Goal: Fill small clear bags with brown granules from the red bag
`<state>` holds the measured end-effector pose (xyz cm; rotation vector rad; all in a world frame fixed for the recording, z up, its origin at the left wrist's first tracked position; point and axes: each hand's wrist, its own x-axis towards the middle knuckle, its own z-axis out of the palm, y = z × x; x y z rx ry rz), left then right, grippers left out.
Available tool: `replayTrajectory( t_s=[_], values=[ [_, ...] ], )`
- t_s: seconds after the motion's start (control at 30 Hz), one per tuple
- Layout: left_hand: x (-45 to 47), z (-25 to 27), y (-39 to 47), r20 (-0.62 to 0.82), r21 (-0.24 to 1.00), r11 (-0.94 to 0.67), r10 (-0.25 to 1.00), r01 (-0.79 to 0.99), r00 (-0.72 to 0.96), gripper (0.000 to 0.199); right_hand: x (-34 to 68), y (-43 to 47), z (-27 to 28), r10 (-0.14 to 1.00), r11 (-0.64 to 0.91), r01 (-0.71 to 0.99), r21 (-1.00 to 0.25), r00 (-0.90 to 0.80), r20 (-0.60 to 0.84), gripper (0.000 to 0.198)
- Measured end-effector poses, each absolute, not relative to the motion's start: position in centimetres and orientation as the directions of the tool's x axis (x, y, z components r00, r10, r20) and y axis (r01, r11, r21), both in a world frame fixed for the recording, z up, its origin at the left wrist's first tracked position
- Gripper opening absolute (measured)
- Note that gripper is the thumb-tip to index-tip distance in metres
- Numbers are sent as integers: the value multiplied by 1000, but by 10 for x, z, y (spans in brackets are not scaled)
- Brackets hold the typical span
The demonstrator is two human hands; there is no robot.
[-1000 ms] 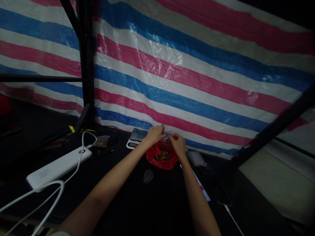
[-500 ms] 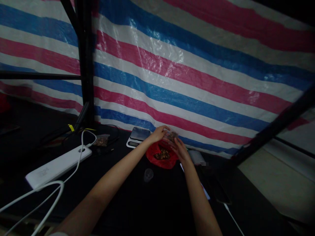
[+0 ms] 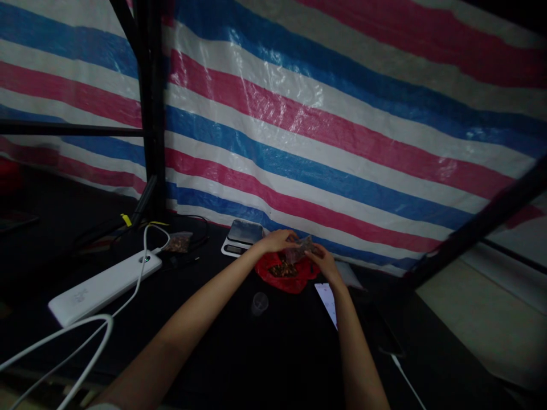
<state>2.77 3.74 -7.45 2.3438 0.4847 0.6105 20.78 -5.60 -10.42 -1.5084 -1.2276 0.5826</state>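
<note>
Between my two hands is a small clear plastic bag (image 3: 304,246) with brownish bits in it, tilted over a red plastic bag (image 3: 294,283). My left hand (image 3: 280,241) has its fingers closed on the clear bag's left side. On the other side, my right hand (image 3: 323,259) pinches the clear bag's right end. The red bag lies spread on the black table, with a heap of small brown and yellowish pieces (image 3: 284,268) in it. A small clear plastic cup (image 3: 259,303) stands in front of the red bag.
A white digital scale (image 3: 233,249) sits left of my hands. Further left are a white power bank (image 3: 105,288) with cables and another filled clear bag (image 3: 178,242). A lit phone (image 3: 326,302) lies by my right forearm. Striped sheeting (image 3: 299,165) hangs behind the table.
The clear bag has shifted slightly right and its right end has tipped up. My left hand has come lower and right, my right hand a little right, uncovering more of the phone.
</note>
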Motion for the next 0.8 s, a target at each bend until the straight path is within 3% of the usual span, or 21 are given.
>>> replayTrajectory(
  t_s=[0.13,0.3,0.47,0.67,0.8],
  values=[
    [28,-79,35,304,561,-779,510,281,805,36,207,-56,-105,912,135,428,-894,299,281,38],
    [25,-77,36,324,520,-789,536,327,779,28,202,-54,-107,882,174,453,-874,323,343,40],
    [23,-68,32,387,502,-806,534,314,752,31,200,-54,-107,866,230,468,-853,302,399,41],
    [20,-69,36,399,517,-843,388,145,831,28,201,-58,-102,831,184,556,-810,352,431,42],
    [17,-68,39,439,515,-845,405,145,802,26,197,-60,-99,819,236,558,-795,327,472,38]
  ],
)
